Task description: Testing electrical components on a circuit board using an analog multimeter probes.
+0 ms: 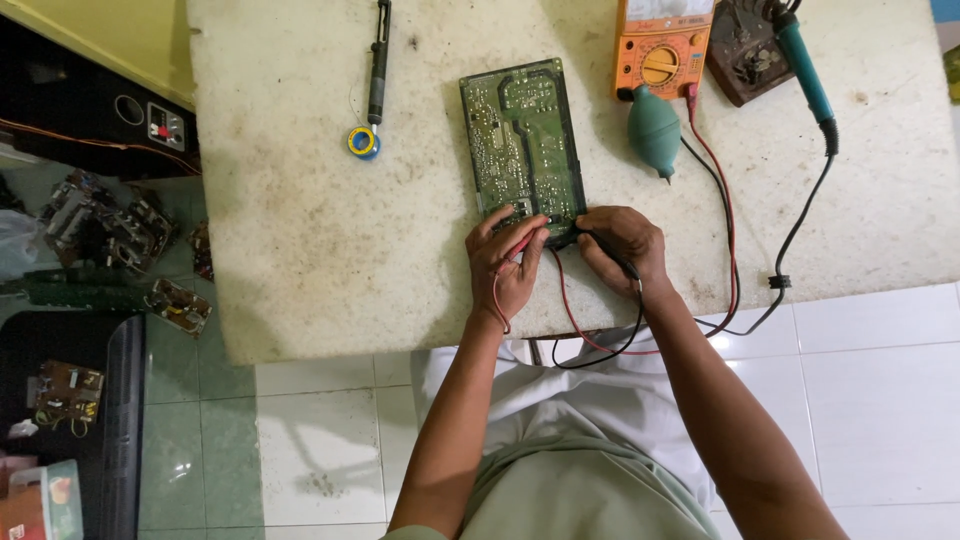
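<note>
Near the counter's (300, 250) front edge, the left hand (505, 262) has its fingers closed around a red probe (521, 243), the right hand (622, 245) around a black probe (600, 243); both tips touch the green circuit board (522, 140). Beyond it, at the far edge, sits an orange multimeter (662, 45).

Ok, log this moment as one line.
left hand: red probe | right hand: black probe | both on circuit board
</note>
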